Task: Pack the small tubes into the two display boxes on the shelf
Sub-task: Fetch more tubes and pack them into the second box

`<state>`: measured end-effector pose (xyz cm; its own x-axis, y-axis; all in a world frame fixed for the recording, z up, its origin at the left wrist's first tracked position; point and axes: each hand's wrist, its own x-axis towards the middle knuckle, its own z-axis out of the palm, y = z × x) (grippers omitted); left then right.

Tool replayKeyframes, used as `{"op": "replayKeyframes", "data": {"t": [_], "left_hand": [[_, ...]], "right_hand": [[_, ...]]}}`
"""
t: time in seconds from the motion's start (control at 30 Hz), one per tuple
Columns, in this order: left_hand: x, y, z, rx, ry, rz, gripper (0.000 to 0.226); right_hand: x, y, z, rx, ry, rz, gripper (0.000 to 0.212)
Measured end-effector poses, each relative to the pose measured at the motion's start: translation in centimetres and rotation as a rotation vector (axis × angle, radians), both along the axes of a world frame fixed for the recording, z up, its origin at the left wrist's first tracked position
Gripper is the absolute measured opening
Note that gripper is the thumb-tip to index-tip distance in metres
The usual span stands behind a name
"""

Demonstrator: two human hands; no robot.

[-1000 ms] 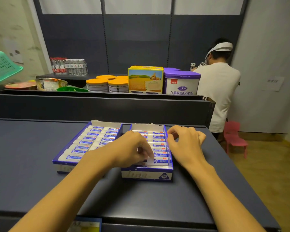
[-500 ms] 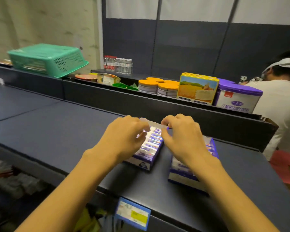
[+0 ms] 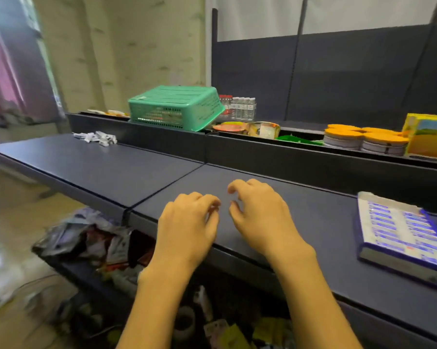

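A blue display box (image 3: 401, 238) filled with rows of small white-and-blue tubes lies at the right edge of the dark shelf (image 3: 111, 170). A loose heap of small tubes (image 3: 96, 137) lies far off at the shelf's back left. My left hand (image 3: 187, 225) and my right hand (image 3: 260, 215) hover side by side over bare shelf in the middle, fingers loosely curled, holding nothing. Both are well left of the box. The second box is cut off by the right edge of the view.
A green plastic basket (image 3: 174, 108) lies upside down on the ledge behind. Small bottles (image 3: 240, 108), orange-lidded tins (image 3: 363, 139) and a yellow carton (image 3: 429, 137) stand further right. Packets are piled on the lower shelf (image 3: 91, 240) under the front edge.
The view has swung left, so the boxes slid to the right edge. Both hands left the boxes and now hang empty over bare shelf. The loose tubes at back left came into view.
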<state>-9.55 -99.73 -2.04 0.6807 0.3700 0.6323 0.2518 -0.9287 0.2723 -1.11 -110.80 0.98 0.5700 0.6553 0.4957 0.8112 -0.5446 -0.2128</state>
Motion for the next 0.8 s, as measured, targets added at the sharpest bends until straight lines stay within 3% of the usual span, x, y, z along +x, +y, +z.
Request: {"op": "replayKeyframes", "data": {"t": [0.37,0.8], "left_hand": [[-6.1,19.1,-1.4,-0.106,0.034,0.107,0.023],[-3.2,45.0,0.5,-0.098,0.06,0.175,0.019]], "right_hand": [[-4.3,18.5,-0.8,0.086,0.041,0.083,0.027],[-1.4,45.9,0.7,0.071,0.067,0.105,0.028]]}}
